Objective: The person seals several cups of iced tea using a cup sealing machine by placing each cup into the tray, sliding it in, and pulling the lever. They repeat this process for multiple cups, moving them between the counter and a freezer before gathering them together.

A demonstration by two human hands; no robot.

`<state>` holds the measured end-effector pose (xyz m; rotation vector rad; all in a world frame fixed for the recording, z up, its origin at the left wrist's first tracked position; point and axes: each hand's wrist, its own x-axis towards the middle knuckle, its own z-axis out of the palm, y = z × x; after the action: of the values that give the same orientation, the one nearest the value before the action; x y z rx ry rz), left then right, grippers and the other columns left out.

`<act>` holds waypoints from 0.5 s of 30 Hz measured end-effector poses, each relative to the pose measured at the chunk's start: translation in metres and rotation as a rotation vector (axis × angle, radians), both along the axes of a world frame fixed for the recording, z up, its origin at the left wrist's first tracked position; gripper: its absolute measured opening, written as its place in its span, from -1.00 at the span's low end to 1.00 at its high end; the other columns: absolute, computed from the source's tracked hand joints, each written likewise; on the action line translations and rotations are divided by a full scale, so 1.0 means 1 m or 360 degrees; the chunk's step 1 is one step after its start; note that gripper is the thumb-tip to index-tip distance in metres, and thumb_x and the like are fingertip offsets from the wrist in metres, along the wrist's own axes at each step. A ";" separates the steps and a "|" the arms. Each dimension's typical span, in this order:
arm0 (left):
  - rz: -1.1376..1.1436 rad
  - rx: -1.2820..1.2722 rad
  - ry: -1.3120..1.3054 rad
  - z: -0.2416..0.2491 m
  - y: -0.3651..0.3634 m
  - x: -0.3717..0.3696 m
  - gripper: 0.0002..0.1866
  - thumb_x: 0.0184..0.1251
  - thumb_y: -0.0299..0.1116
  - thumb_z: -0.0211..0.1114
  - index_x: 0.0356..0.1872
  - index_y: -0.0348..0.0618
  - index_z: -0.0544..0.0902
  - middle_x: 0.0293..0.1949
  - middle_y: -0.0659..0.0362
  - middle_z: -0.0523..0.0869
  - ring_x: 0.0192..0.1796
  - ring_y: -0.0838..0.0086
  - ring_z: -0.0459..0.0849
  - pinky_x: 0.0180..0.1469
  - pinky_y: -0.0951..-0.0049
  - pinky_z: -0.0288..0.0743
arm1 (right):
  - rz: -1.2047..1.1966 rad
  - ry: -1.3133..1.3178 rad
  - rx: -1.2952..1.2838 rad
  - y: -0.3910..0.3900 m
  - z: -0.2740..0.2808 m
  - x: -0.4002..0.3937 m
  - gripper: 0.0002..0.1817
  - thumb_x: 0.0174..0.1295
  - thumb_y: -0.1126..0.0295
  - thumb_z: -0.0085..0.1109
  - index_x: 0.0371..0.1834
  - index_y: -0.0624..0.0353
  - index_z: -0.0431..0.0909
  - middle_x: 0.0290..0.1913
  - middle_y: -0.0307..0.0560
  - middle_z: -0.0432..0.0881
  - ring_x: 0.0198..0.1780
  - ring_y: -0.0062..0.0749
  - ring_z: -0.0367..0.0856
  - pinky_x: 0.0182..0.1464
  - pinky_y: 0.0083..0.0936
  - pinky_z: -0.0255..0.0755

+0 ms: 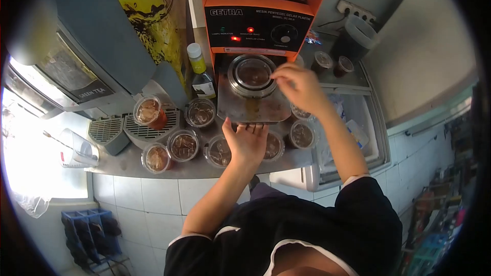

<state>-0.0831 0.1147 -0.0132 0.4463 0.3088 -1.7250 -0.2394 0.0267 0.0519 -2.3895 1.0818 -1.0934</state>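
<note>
An orange and black cup sealing machine (pixel 258 33) with lit red indicators stands in front of me. On its pulled-out metal tray (pixel 235 108), a plastic cup of dark drink (pixel 254 75) sits in the round metal holder (pixel 252 92). My left hand (pixel 248 144) is palm up at the tray's front edge, fingers curled beneath it and thumb at its left. At the cup's right rim, my right hand (pixel 300 88) has thumb and forefinger pinched together; whether film or the rim is between them is hard to see. Several drink cups (pixel 183 144) stand around the tray.
A bottle with a white cap (pixel 200 74) stands left of the machine. Dispensers with drip trays (pixel 151 127) and a clear pitcher (pixel 76 149) are further left. At right are two more cups (pixel 322 60), a large dark-filled container (pixel 354 38) and an open chest freezer (pixel 353 125).
</note>
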 end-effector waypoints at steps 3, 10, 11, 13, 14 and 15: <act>-0.0114 -0.0067 -0.0023 -0.009 0.021 0.011 -0.24 0.31 0.18 -0.07 0.27 -0.31 0.22 0.38 0.01 0.19 0.46 0.18 0.09 0.52 0.19 -0.15 | -0.0221 0.0419 -0.0047 -0.014 -0.027 0.030 -0.51 0.14 0.20 0.24 0.15 0.10 0.50 0.04 0.08 0.51 0.01 -0.19 0.52 -0.09 -0.33 0.48; -0.0231 -0.0143 0.0357 -0.025 0.041 0.026 -0.23 0.31 0.20 -0.09 0.26 -0.33 0.25 0.33 -0.02 0.28 0.43 0.15 0.17 0.52 0.17 -0.13 | -0.0565 0.1196 0.0222 -0.013 -0.002 0.074 -0.21 -0.18 -0.14 0.37 0.20 -0.15 0.48 0.18 0.15 0.39 0.28 0.09 0.29 0.11 -0.03 0.39; -0.0229 -0.0183 0.0514 -0.030 0.043 0.030 -0.23 0.32 0.20 -0.11 0.26 -0.32 0.25 0.32 -0.02 0.30 0.43 0.15 0.18 0.52 0.16 -0.12 | -0.0560 0.1147 0.0238 -0.014 -0.003 0.073 -0.23 -0.19 -0.13 0.37 0.19 -0.14 0.48 0.18 0.17 0.38 0.28 0.09 0.28 0.12 -0.02 0.40; -0.0273 -0.0190 0.0511 -0.035 0.040 0.035 -0.30 0.30 0.13 -0.06 0.23 -0.30 0.32 0.30 0.00 0.35 0.41 0.17 0.20 0.50 0.12 -0.09 | -0.0572 0.1055 0.0249 -0.017 -0.005 0.073 -0.26 -0.21 -0.07 0.37 0.16 -0.12 0.49 0.18 0.21 0.37 0.28 0.13 0.28 0.13 -0.03 0.43; -0.0285 -0.0194 0.0512 -0.038 0.038 0.036 -0.33 0.29 0.09 -0.04 0.22 -0.28 0.36 0.29 0.00 0.37 0.41 0.17 0.21 0.49 0.11 -0.07 | -0.0585 0.1094 0.0292 -0.017 -0.005 0.075 -0.24 -0.23 -0.08 0.37 0.16 -0.12 0.49 0.18 0.21 0.37 0.28 0.13 0.29 0.13 -0.05 0.44; -0.0322 -0.0378 0.0602 -0.047 0.031 0.039 -0.37 0.27 0.03 -0.03 0.20 -0.27 0.39 0.28 0.01 0.39 0.39 0.18 0.24 0.47 0.09 -0.04 | -0.0594 0.1131 0.0333 -0.017 -0.001 0.078 -0.23 -0.24 -0.08 0.38 0.17 -0.12 0.48 0.17 0.21 0.38 0.27 0.14 0.29 0.13 -0.06 0.44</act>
<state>-0.0438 0.1458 -0.0603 -0.0276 0.3314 -2.0151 -0.1609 0.0096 0.0508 -2.5058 1.8136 -0.1547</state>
